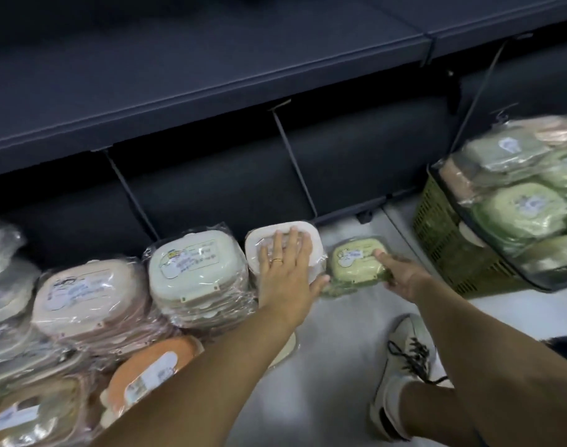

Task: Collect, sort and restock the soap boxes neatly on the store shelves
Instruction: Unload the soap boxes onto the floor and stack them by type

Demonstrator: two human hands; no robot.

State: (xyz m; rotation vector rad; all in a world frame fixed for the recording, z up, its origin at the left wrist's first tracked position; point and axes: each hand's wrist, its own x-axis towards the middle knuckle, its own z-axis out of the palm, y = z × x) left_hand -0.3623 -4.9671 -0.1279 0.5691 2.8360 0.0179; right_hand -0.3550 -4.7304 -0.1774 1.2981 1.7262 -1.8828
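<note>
On the floor beneath the shelves, the right hand gripped a green soap box at four o'clock, left hand pressed flat on a pale stack; sorted stacks at nine, basket brimming at three. Shelving, I'd judge, was hardly begun.

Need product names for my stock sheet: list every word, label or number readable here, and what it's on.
Nothing is readable.
Sticker on the green soap box: blurred.
Label on the top cream box: blurred.
Sticker on the orange box: blurred.
Labels on boxes in the basket: blurred.
</note>
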